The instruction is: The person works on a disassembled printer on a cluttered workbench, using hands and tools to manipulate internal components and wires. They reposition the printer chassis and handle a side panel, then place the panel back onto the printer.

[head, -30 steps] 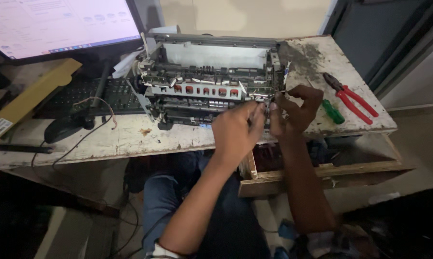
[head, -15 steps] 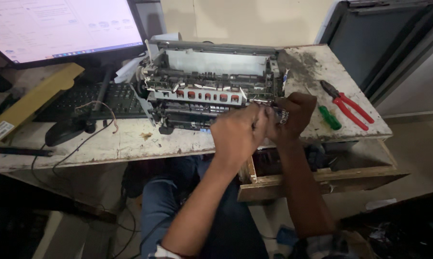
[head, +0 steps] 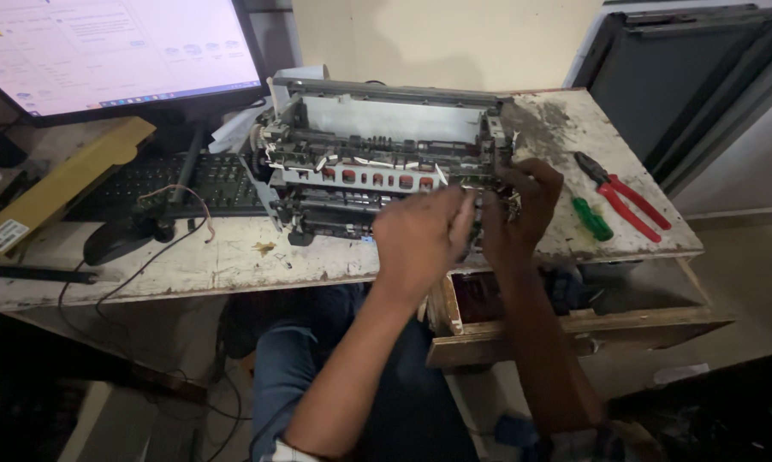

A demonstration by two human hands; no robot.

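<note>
An opened printer [head: 377, 145] with its covers off sits on a worn white table [head: 232, 261]. Both my hands work at its front right corner. My left hand [head: 424, 235] is closed with its fingers bunched against the printer's right end. My right hand [head: 519, 205] curls around the same corner from the right side, fingers bent onto the frame. What the fingers pinch is hidden between the two hands.
Red-handled pliers [head: 617, 192] and a green-handled screwdriver [head: 593, 218] lie right of the printer. A black keyboard [head: 176, 181], a mouse [head: 116, 239], a yellow box [head: 61, 184] and a lit monitor [head: 112, 51] are at left. An open wooden drawer [head: 574, 329] juts out below the table edge.
My two hands have stayed at the printer's right corner, shifting slightly closer together. The head view has drifted a little, so the table sits marginally differently in the frame.
</note>
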